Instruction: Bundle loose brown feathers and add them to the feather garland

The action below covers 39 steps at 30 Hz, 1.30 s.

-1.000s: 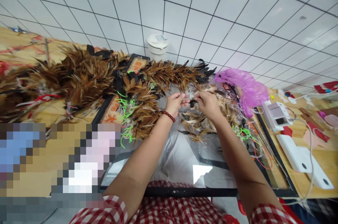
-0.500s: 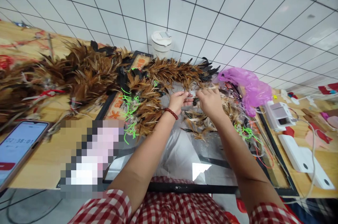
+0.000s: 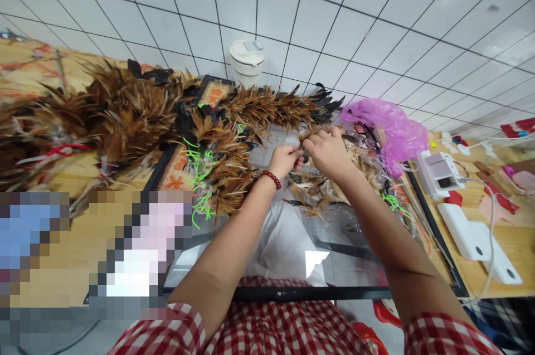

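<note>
My left hand [image 3: 284,159], with a red bead bracelet at the wrist, and my right hand [image 3: 328,150] meet above a glass panel [image 3: 292,243]. Both pinch a small bunch of brown feathers [image 3: 311,133] between closed fingertips. Loose brown feathers [image 3: 311,190] lie on the glass just below the hands. A long strip of bound brown and black feathers [image 3: 267,107] curves behind them. Neon green cords [image 3: 200,171] tie bundles to the left.
A big heap of brown feathers [image 3: 104,115] covers the wooden table at left. A white lidded cup [image 3: 247,61] stands by the tiled wall. A purple plastic bag [image 3: 388,132], a white device [image 3: 438,174] and a white power strip [image 3: 476,241] lie at right.
My hands have drawn closer together, fingertips now touching around the feather bunch, which is raised slightly. The view shifted a little.
</note>
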Tool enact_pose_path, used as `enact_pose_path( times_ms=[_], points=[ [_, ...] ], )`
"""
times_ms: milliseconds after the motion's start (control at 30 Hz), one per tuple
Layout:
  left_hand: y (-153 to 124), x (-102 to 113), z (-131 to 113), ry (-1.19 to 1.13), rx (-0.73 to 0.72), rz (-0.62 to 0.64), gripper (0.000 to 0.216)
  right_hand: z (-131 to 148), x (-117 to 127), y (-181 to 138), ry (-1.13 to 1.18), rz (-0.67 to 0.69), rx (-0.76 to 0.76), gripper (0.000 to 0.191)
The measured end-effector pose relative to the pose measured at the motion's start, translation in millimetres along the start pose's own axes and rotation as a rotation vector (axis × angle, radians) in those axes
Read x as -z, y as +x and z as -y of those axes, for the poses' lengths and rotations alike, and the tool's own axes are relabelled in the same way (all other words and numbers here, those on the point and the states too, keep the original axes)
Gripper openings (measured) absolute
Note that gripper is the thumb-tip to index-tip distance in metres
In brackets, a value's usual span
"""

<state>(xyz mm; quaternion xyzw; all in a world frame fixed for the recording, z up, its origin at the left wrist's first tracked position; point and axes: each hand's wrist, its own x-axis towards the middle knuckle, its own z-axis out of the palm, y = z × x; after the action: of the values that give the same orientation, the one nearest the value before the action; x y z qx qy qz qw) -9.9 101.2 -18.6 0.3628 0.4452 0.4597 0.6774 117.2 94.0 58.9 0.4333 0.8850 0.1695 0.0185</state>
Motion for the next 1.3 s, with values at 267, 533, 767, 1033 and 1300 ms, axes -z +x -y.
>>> enact_pose_path(
  times_ms=[267,533,767,1033,1300],
  points=[
    [0.8,2.9,-7.8,-0.246,-0.070,-0.197,0.014,-37.7,-15.3,-10.1,0.059,0.036,-0.362,0.027],
    [2.7,5.7,-8.7,-0.303,-0.080,-0.249,0.016,-33.7,-38.6,-2.5,0.146,0.243,-0.260,0.022],
    [1.8,5.4,-7.9,-0.299,-0.084,-0.224,0.016,-44.6,-34.4,8.0,0.180,0.135,-0.321,0.029],
    [2.3,5.5,-8.2,-0.321,-0.087,-0.269,0.016,-58.5,-39.9,25.9,0.319,0.020,-0.229,0.021],
    [2.5,4.4,-6.2,-0.341,-0.121,-0.288,0.013,-55.0,-23.0,-24.4,1.406,-0.412,-0.569,0.024]
  ],
)
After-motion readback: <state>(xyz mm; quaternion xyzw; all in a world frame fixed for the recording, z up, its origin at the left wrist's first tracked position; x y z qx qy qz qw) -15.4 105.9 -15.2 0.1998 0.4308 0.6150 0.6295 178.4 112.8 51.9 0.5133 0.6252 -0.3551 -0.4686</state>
